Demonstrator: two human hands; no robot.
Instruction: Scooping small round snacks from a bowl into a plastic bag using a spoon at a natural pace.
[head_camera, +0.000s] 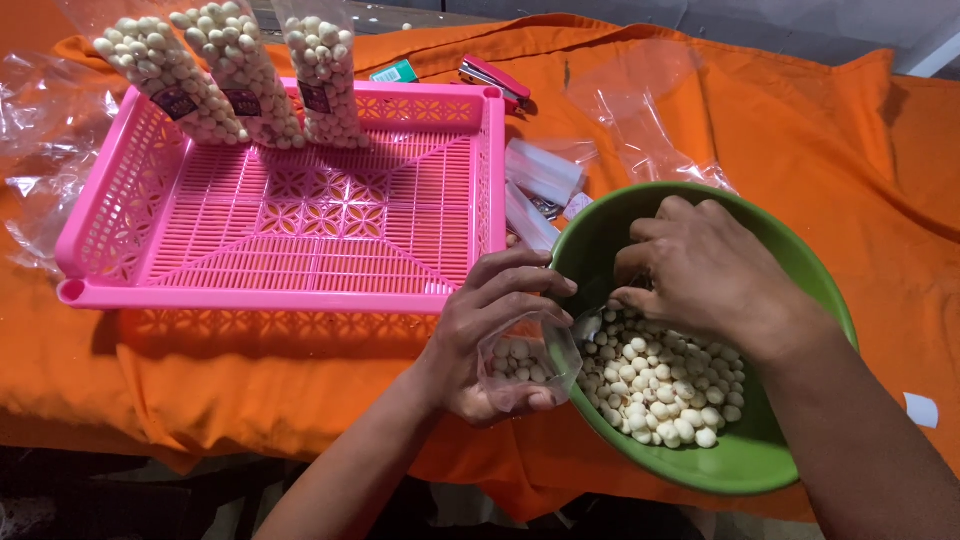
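Note:
My left hand (495, 330) grips a small clear plastic bag (525, 362) with a few pale round snack balls in its bottom, held at the rim of a green bowl (760, 460). My right hand (700, 272) reaches into the bowl and holds a metal spoon (590, 322) whose tip points at the bag's mouth. The bowl holds a heap of pale round snack balls (665, 385). A pink plastic basket tray (290, 225) sits to the left, with three filled clear bags (240, 75) leaning upright against its far wall.
An orange cloth (850, 140) covers the table. Empty clear bags lie at the far left (40, 140) and behind the bowl (640, 120). A pink stapler (495, 80) and a small stack of labels (545, 175) lie beside the tray.

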